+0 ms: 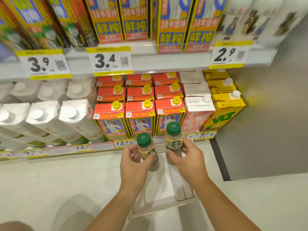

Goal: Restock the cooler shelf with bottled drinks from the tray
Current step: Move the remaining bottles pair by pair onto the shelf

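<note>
The left hand (133,161) grips a green-capped coffee bottle (146,146) by its body; the right hand (185,157) wraps around a second bottle (173,138) just beside it. Both are held above a white tray (166,189), close to the front edge of the shelf (66,150) of orange cartons (140,117).

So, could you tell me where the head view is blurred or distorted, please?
Head view: wide-angle bending bows the shelf edge and tilts the left cartons; the white cartons and top-right packs are soft and washed out; both bottles and hands are fairly sharp.
</note>
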The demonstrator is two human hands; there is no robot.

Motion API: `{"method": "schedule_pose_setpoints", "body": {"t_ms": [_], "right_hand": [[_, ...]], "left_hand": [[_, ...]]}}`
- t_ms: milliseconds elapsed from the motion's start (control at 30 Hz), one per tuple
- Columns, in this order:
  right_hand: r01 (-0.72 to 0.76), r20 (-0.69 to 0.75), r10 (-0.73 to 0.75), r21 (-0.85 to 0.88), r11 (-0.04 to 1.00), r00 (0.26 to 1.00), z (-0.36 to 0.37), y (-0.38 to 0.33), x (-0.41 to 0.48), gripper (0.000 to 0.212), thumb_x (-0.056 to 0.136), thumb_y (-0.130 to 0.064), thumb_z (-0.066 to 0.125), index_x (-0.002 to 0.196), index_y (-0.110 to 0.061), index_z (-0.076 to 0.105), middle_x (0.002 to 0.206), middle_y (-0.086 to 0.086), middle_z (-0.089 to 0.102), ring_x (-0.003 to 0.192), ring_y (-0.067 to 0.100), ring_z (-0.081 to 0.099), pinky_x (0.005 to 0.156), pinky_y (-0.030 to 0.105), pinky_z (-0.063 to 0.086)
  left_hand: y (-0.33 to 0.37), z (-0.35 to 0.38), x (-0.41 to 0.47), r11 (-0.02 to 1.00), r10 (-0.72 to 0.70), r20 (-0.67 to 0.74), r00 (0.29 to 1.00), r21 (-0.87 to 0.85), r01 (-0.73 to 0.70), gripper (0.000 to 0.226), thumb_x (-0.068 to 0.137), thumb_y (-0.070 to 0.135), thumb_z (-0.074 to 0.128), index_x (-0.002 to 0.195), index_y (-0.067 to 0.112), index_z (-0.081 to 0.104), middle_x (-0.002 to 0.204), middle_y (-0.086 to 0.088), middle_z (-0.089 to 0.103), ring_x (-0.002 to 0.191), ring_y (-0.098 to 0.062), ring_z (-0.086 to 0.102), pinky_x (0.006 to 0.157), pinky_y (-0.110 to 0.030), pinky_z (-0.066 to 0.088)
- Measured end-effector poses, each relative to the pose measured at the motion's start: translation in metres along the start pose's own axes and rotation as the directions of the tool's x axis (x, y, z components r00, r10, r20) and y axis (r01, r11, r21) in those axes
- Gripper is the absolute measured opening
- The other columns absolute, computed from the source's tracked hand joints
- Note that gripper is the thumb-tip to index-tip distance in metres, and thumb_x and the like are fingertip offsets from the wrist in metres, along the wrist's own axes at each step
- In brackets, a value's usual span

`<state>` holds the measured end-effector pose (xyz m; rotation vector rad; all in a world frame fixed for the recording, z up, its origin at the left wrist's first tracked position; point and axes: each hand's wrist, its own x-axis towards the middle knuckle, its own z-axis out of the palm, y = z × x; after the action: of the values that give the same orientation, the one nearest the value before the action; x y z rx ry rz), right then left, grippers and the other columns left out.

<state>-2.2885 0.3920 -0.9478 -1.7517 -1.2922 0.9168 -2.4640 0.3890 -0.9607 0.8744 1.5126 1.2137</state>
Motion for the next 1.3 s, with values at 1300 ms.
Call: {"method": "schedule_pose_setpoints", "body": {"t_ms": [1300], "right_hand": [[0.517,-0.562,-0.449,-0.044,0.855,0.695,-0.364,-0.45,0.136,0.015,0.074,-0.039,0.076,0.085,-0.032,0.069,0.075,-0.015,0.072,0.07,0.0,0.066,0.057,0.022,0.051]], "left_hand": [[0.604,0.218,-0.012,0.608,0.786,0.181,0.591,-0.056,-0.792,0.051,0.076,0.036,0.083,0.122,0.021,0.068,0.099,0.021,0.071,0.089,0.013,0.063,0.07,-0.008,0.05]]}}
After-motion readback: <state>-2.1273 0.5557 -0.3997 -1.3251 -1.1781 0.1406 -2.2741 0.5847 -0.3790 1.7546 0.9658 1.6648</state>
